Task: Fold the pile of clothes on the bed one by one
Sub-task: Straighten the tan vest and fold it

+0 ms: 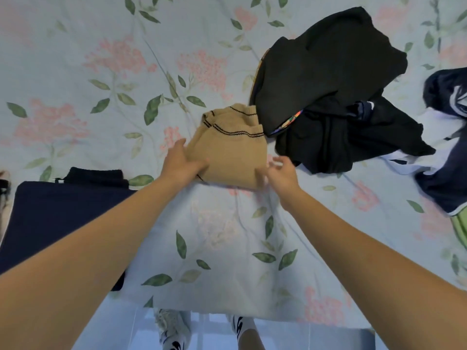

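A tan knit sweater (228,152) with thin dark stripes is seen lying as a compact folded bundle on the floral bedsheet (101,59), near the middle of the bed and just beside the unfolded heap to its right. Its fold is judged to be finished or nearly so, with only a last smoothing or a move to the stack left. At the left edge of the bed, a navy folded garment (58,218) lies flat, with a smaller black knit piece (96,176) at its far edge; these are taken as items already done. Much is judged to remain: a crumpled pile of black clothes (328,84) with a strip of bright multicoloured trim lies touching or all but touching the sweater's right side, and further right a navy and white garment (444,157) is spread loosely, with a sliver of green fabric (461,231) at the frame's edge. The left hand (180,162) is laid on the sweater's near-left corner, fingers nearly straight and pressing on the knit, with nothing gripped. The right hand (281,175) is held at the sweater's near-right corner, its fingers loosely curled and spread; the fingertips appear just at or above the edge, and whether cloth is pinched cannot be told because of blur.
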The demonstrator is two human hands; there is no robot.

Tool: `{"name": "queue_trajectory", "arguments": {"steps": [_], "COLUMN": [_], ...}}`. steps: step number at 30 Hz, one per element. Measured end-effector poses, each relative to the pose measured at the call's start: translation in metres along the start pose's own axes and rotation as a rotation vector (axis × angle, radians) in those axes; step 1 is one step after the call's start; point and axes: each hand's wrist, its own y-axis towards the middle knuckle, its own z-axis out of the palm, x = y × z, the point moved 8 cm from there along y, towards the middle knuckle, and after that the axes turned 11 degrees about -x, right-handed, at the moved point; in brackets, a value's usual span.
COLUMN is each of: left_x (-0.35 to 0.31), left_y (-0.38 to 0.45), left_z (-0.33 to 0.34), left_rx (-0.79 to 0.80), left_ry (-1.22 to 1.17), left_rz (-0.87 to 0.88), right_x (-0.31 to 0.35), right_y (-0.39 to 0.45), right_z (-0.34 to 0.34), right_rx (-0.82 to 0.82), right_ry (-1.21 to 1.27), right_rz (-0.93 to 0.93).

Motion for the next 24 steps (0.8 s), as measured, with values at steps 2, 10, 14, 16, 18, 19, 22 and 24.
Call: {"name": "queue_trajectory", "arguments": {"steps": [2,10,14,16,18,19,22,24], "left_x": [0.023,-0.004,-0.027,-0.030,-0.029,-0.025,-0.012,-0.008], "left_y": [-0.001,0.024,0.024,0.033,0.048,0.054,0.061,0.061], "left_z": [0.008,0.007,-0.005,-0.007,0.003,0.012,0.031,0.036], "left_rx": [-0.001,-0.166,-0.222,-0.247,-0.193,-0.152,-0.072,-0.011], "left_ry": [0.006,-0.085,-0.178,-0.218,-0.173,-0.129,-0.007,0.012], "left_rz": [-0.057,0.073,0.262,0.255,0.171,0.114,-0.005,-0.064], "right_x": [-0.013,0.024,0.040,0.049,0.043,0.034,0.013,0.012], "right_y": [-0.002,0.016,0.005,0.013,0.031,0.038,0.040,0.030], "right_z": [0.006,0.017,0.012,0.012,0.020,0.025,0.040,0.046], "right_rx": [0.038,-0.057,-0.107,-0.142,-0.112,-0.079,0.000,0.071], "right_ry": [0.015,0.041,0.079,0.115,0.138,0.139,0.100,0.141], "right_rz": [0.028,-0.288,-0.495,-0.471,-0.273,-0.141,0.054,0.108]}}
